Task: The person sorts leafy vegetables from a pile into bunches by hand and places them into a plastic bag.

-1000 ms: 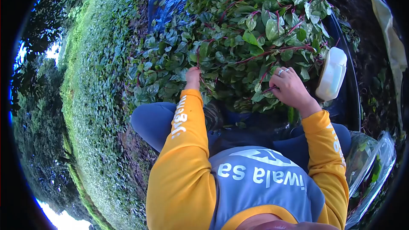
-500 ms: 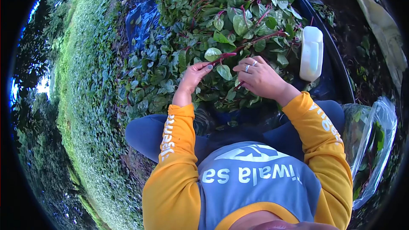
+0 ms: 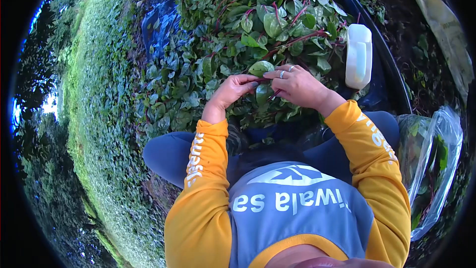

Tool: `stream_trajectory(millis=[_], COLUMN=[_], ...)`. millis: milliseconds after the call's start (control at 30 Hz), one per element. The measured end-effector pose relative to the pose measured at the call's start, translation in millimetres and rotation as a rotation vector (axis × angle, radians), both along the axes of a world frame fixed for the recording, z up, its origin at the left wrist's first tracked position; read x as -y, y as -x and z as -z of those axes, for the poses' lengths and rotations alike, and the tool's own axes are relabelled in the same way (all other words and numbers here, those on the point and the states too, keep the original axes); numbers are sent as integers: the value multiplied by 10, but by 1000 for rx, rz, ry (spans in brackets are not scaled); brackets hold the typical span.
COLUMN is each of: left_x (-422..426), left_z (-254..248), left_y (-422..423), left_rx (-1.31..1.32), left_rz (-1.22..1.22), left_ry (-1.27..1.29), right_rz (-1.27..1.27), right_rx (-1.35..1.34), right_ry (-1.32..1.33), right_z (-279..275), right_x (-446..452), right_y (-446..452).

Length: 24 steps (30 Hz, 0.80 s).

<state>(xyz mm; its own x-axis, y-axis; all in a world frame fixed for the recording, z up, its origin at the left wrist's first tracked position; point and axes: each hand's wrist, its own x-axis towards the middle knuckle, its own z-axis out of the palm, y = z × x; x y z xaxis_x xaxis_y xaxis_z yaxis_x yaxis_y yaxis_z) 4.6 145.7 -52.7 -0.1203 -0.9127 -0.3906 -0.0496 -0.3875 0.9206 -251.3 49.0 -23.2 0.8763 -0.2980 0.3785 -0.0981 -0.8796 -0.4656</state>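
Observation:
My left hand (image 3: 232,92) pinches a reddish-purple vine stem between thumb and fingertips. A green leaf (image 3: 261,68) on this stem stands just above my fingers. Close on its right, my right hand (image 3: 299,87), with rings on it, has its fingers closed at the same stem. A thin dark stem end (image 3: 274,95) pokes out below the right fingers; whether it is a separate piece is hidden. Beneath and beyond both hands spreads a dense heap of leafy vines (image 3: 277,25) with glossy green leaves and purple-red stems.
A whitish plastic container (image 3: 358,57) stands right of the vines, beside a dark curved rim (image 3: 379,34). At lower right is a clear plastic bag (image 3: 436,154) with greenery inside. Blue plastic sheeting (image 3: 161,17) lies upper left. My bent knees (image 3: 168,156) flank the near side.
My right hand has come left to the stem held by my left hand, and its fingertips now meet the stem near the leaf. The purple stem tip is now covered by the fingers.

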Motion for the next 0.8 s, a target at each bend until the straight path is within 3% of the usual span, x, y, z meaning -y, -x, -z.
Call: stream_trajectory(millis=[100,233,300,500,600,667,700,733,767,800], left_x=[30,56,58,-36,-175,-194,-251,-291,-308,-316], left_z=[-32,-214,-219,180,244,228,81,212,165,78], left_y=[65,238,321,538,540,192,3,-235,-333,-302], left_rx=[-16,29,-191,-271,182,402,180,163,184,183], left_rz=[25,-41,-165,-383,-576,-949,-1181,-1325,-1302,-1308], left_ry=[48,-62,-96,-40,227,382,325,317,142,149], right_rz=[28,38,25,20,-16,-33,-43,-45,-50,-55], right_rx=[-191,-180,-149,-188,-219,-199,-178,-180,-194,-206], right_ry=[-232,-139,-40,24,13,33,53,55,51,49], right_z=[99,118,96,114,84,84,87,83,73,60], right_x=[3,-19,-32,-105,-195,-224,-237,-246,-251,-241], right_y=[11,8,0,-24,-47,-64,-61,-51,-44,-59])
